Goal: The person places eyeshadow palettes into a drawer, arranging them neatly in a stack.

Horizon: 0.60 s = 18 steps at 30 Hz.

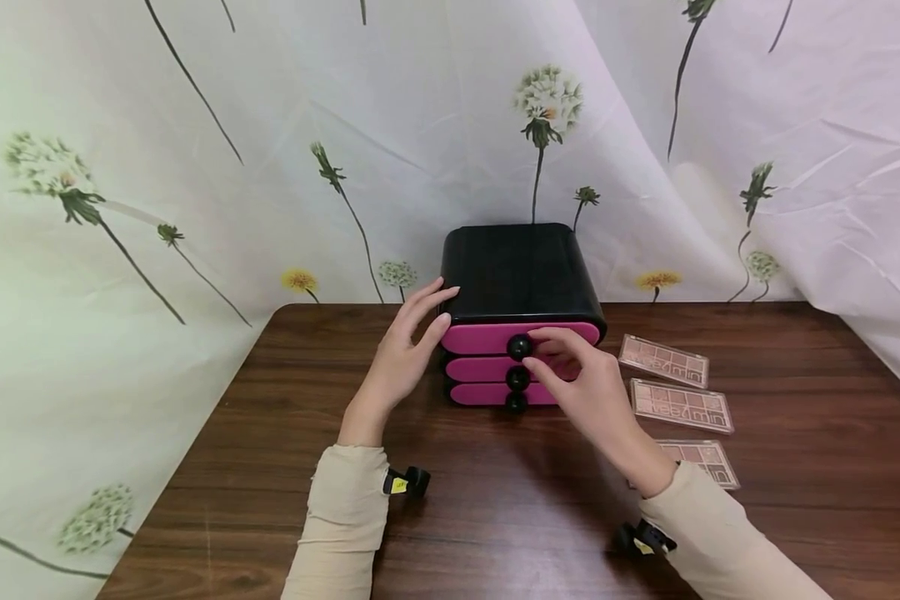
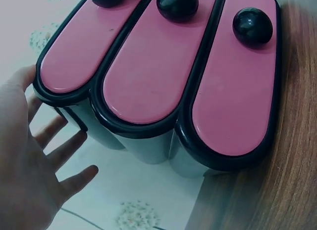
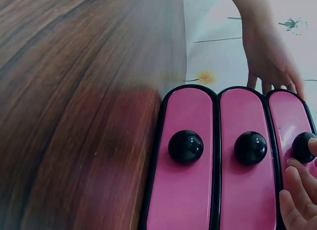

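Observation:
A small black chest of drawers [image 1: 521, 271] with three pink drawer fronts stands at the back of the table. Each front carries a round black knob, and all three drawers appear pushed in. My right hand [image 1: 588, 379] pinches the top drawer knob [image 1: 520, 346] between thumb and fingers; in the right wrist view its fingertips [image 3: 297, 183] lie at that knob. On the other side, my left hand [image 1: 401, 358] rests at the upper left edge of the chest, fingers spread and straight. The left wrist view shows this hand [image 2: 34, 156] beside the chest's side wall, holding nothing.
Right of the chest lie three flat makeup palettes, one at the back [image 1: 663, 361], a middle one [image 1: 682, 406] and a front one [image 1: 701, 462] partly behind my right wrist. A dandelion-print cloth [image 1: 450, 125] hangs behind the wooden table [image 1: 495, 517].

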Available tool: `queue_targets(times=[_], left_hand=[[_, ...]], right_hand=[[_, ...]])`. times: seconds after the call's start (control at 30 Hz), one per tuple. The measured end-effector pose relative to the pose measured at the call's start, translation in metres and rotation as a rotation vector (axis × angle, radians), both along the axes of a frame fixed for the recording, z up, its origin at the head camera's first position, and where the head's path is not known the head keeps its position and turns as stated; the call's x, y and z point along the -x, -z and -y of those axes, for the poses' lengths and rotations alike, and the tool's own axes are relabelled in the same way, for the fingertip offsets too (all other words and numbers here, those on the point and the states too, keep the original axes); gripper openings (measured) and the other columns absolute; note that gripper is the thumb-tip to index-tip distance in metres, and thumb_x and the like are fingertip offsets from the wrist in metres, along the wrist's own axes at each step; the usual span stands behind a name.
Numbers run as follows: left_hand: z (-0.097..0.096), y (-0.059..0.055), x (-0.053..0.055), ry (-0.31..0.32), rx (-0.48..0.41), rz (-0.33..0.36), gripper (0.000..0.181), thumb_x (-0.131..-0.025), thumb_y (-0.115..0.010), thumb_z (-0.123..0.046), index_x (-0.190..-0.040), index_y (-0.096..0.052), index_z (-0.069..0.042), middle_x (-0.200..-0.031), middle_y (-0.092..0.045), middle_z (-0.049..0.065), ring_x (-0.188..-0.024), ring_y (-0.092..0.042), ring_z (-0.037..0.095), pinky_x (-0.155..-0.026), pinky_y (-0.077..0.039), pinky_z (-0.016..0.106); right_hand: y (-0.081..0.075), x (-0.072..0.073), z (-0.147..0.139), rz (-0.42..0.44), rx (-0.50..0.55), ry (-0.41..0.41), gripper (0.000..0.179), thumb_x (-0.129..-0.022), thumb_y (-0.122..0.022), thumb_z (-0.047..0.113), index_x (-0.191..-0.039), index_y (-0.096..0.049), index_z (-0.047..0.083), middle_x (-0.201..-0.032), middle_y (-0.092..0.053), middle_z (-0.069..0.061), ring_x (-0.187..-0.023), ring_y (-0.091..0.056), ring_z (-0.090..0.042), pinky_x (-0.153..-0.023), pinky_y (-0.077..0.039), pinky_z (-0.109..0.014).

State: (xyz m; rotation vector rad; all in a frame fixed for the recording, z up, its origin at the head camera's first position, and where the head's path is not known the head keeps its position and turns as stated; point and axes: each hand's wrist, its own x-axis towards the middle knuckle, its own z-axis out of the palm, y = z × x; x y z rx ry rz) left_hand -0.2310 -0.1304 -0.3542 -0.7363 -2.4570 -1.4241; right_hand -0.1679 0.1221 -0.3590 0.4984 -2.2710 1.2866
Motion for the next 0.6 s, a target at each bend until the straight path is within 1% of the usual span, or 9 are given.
queue_targets(times=[0.13,0.2,0.43,0.6], left_hand=[[0.0016,-0.0005,-0.0011,-0.009,0.003,0.0,0.043,-0.105,-0.045,-0.044,-0.146,-0.049,-0.034,-0.158,-0.028,-0.015,-0.146,-0.021,0.011,-0.112,-0.023,0.059],[0.0016,-0.0004,-0.0014,-0.012,-0.004,-0.003,0.043,-0.105,-0.045,-0.044,-0.145,-0.05,-0.034,-0.158,-0.029,-0.015,-0.146,-0.021,0.011,-0.112,-0.023,0.06],[-0.001,0.0021,0.0009,0.018,-0.11,0.008,0.041,-0.104,-0.049,-0.037,-0.143,-0.054,-0.025,-0.157,-0.033,-0.009,-0.146,-0.022,0.013,-0.113,-0.022,0.056],[-0.0025,0.0024,0.0026,0.025,-0.135,0.018,0.04,-0.105,-0.049,-0.032,-0.143,-0.055,-0.023,-0.156,-0.033,-0.009,-0.146,-0.022,0.014,-0.113,-0.022,0.055]], right_hand=[[0.001,0.0024,0.0057,0.001,0.004,-0.01,0.032,-0.086,-0.078,0.01,-0.117,-0.07,0.012,-0.093,-0.073,0.0,-0.079,-0.065,-0.01,-0.066,-0.051,-0.025],[0.0014,0.0029,0.0075,0.009,0.007,-0.017,0.033,-0.086,-0.078,0.009,-0.117,-0.07,0.012,-0.093,-0.073,-0.001,-0.079,-0.064,-0.011,-0.066,-0.051,-0.025],[0.0018,0.0033,0.0092,0.012,0.004,-0.012,0.032,-0.086,-0.078,0.009,-0.116,-0.069,0.011,-0.093,-0.072,-0.002,-0.078,-0.064,-0.011,-0.066,-0.05,-0.025],[0.0006,-0.0002,0.0074,0.004,-0.008,-0.009,0.032,-0.085,-0.079,0.009,-0.116,-0.069,0.011,-0.092,-0.072,0.0,-0.076,-0.062,-0.01,-0.064,-0.05,-0.026]])
